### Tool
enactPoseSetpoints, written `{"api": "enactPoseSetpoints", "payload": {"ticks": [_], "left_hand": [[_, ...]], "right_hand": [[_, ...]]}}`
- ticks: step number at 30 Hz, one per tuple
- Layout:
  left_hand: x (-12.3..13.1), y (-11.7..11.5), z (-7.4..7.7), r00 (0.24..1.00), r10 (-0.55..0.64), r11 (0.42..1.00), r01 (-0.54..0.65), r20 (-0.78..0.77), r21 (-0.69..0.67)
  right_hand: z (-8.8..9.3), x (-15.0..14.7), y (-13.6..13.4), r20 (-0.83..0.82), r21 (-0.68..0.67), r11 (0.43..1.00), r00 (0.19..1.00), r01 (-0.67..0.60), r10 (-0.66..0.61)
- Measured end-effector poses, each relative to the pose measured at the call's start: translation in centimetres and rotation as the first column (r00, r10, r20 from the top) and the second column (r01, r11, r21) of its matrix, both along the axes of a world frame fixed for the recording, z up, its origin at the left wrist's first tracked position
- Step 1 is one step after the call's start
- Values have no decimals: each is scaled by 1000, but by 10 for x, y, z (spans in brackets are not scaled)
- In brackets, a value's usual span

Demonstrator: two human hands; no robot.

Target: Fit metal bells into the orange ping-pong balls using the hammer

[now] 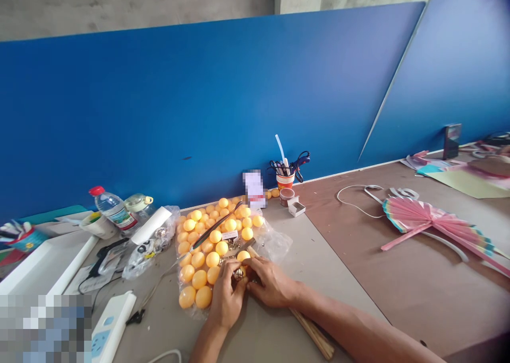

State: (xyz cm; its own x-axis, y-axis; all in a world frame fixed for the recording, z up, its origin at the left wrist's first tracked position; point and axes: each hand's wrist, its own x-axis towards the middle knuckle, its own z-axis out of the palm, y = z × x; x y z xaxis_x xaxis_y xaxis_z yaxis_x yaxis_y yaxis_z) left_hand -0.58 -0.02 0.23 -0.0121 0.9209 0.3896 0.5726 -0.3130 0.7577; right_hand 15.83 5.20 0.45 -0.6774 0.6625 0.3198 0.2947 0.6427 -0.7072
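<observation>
My left hand [228, 295] and my right hand [271, 281] meet at the near right corner of a clear plastic bag of orange balls [199, 279], like table tennis balls. Both have their fingers closed around a small shiny metallic piece [238, 273], mostly hidden by the fingertips. Just beyond them, small gold-coloured metal bits [232, 244] lie on the bag beside a small white label [230, 235]. A long dark slim tool [215, 227] rests slantwise across the balls. Thin wooden strips [314, 335] stick out from under my right wrist.
A white power strip [113, 320], a white tray [48, 262], a water bottle [113, 208] and a crumpled plastic bag [153, 246] stand at left. Behind are a cup of tools [285, 180] and a small open box [296, 208]. A pink paper fan [432, 219] lies at right.
</observation>
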Motion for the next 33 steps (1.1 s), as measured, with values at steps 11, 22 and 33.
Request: {"api": "enactPoseSetpoints", "payload": {"ticks": [11, 22, 33], "left_hand": [[1, 2, -5, 992, 113, 992, -109, 54, -71], [4, 2, 2, 971, 173, 983, -158, 168, -96], [-3, 9, -2, 862, 333, 942, -285, 383, -178]], "right_hand": [[1, -2, -1, -54, 19, 999, 997, 50, -49], [-19, 14, 35, -133, 122, 894, 900, 430, -415], [-13, 19, 37, 286, 233, 895, 853, 379, -436]]}}
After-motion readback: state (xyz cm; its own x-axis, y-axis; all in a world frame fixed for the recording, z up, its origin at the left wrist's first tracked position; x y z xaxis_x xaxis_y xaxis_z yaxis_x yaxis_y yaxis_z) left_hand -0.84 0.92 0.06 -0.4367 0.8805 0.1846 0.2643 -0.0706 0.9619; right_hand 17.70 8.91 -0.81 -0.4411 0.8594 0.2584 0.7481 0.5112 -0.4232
